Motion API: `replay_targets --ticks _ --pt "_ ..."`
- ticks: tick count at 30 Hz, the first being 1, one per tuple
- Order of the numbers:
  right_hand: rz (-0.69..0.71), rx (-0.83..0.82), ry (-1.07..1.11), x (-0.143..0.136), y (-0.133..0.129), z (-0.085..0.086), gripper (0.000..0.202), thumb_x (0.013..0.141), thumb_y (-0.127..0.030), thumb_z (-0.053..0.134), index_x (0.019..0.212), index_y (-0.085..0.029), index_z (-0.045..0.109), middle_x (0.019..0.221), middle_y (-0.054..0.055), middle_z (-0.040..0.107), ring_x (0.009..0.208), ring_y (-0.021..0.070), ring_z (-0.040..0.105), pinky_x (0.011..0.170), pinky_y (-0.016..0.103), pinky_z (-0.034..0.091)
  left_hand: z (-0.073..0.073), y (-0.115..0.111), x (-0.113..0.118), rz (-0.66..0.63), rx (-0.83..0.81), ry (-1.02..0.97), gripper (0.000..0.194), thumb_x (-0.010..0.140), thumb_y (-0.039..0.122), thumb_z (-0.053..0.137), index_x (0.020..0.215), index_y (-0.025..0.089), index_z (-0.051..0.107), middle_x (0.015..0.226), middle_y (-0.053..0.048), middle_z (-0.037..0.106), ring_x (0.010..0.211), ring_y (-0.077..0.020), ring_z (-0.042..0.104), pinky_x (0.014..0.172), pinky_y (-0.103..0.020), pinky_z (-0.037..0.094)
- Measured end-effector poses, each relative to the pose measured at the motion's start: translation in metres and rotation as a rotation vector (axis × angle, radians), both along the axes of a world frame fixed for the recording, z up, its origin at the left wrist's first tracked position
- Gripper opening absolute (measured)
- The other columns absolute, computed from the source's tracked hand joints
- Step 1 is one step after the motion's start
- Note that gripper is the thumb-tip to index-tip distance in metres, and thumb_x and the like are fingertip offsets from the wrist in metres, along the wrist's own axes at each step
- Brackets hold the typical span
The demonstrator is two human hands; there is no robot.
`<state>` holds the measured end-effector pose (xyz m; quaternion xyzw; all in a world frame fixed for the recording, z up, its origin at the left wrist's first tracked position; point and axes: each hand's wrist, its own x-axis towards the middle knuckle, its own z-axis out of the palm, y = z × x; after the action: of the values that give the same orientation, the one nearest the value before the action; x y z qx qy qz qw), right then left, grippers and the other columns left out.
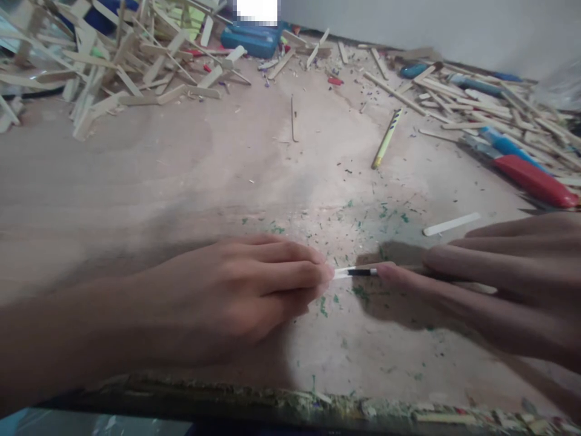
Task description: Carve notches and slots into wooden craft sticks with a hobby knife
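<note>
My left hand (272, 278) lies low over the table with its fingertips pressed together on the left end of a thin pale stick (342, 274). A short black piece (362, 272) with a white end lies along this stick, in line with it. My right hand (490, 278) has its thumb tip against that white end, and its fingers reach over a wooden stick (483, 287) whose rounded end shows beneath them. How the pieces join is hidden under the fingers. Just beyond my right hand lies a loose flat stick (451, 224).
Green crumbs (322, 306) dot the wooden tabletop (204, 175). A yellow striped stick (387, 139) and a bent metal rod (293, 118) lie farther off. A red-handled tool (535, 181) rests at right among piled sticks (490, 109). More sticks (109, 72) heap at back left, near a blue box-like object (252, 41).
</note>
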<state>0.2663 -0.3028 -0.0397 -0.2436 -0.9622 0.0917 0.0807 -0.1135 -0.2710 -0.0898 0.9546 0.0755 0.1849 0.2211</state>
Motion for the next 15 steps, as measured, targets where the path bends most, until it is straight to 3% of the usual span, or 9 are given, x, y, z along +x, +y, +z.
replay_targets --ticks 2,4,7,9,12,15 --pt "0.068 0.051 0.002 -0.001 0.001 -0.004 0.047 0.137 -0.031 0.036 0.166 -0.028 0.073 0.095 0.005 0.086 0.067 0.025 0.064 0.061 0.055 0.046 -0.003 -0.001 0.001 0.019 0.0 -0.027 0.047 0.136 0.012 0.05 0.116 0.014 0.092 0.141 -0.013 0.097 0.146 -0.026 0.09 0.139 -0.033 0.066" --pt "0.066 -0.001 0.029 -0.001 0.003 -0.008 0.045 0.138 -0.028 0.038 0.167 -0.026 0.073 0.092 0.002 0.083 0.065 0.0203 0.066 0.058 0.049 0.049 -0.004 -0.001 0.002 0.024 0.019 -0.022 0.045 0.136 0.012 0.051 0.12 0.014 0.092 0.143 -0.013 0.096 0.149 -0.0265 0.089 0.14 -0.034 0.066" --pt "-0.028 -0.273 0.141 -0.002 0.009 -0.015 0.033 0.138 -0.026 0.054 0.159 -0.03 0.079 0.098 0.0 0.09 0.069 0.0122 0.08 0.062 0.03 0.063 -0.002 -0.001 0.001 0.021 0.026 0.007 0.046 0.137 0.014 0.048 0.125 0.014 0.092 0.146 -0.013 0.096 0.15 -0.0269 0.088 0.139 -0.034 0.067" --pt "-0.089 -0.418 0.221 -0.004 0.012 -0.018 0.03 0.136 -0.028 0.063 0.156 -0.037 0.083 0.114 0.0 0.098 0.082 0.0128 0.091 0.069 0.024 0.071 0.001 0.0 0.0 0.017 0.022 0.022 0.048 0.138 0.015 0.046 0.126 0.016 0.092 0.147 -0.012 0.096 0.149 -0.0273 0.089 0.138 -0.035 0.068" --pt "-0.141 -0.458 0.238 -0.004 0.013 -0.02 0.04 0.134 -0.03 0.069 0.166 -0.049 0.082 0.128 -0.003 0.1 0.091 0.0144 0.096 0.071 0.024 0.074 0.006 0.001 -0.002 0.006 0.024 0.059 0.053 0.139 0.017 0.041 0.127 0.019 0.093 0.147 -0.009 0.096 0.15 -0.0272 0.089 0.139 -0.036 0.068" --pt "-0.095 -0.33 0.184 0.001 0.007 -0.026 0.057 0.134 -0.025 0.062 0.184 -0.051 0.069 0.116 -0.002 0.098 0.079 0.0165 0.09 0.064 0.031 0.068 0.008 0.001 -0.001 0.003 0.041 0.068 0.058 0.14 0.018 0.038 0.127 0.019 0.094 0.147 -0.009 0.096 0.152 -0.0272 0.088 0.138 -0.037 0.069"
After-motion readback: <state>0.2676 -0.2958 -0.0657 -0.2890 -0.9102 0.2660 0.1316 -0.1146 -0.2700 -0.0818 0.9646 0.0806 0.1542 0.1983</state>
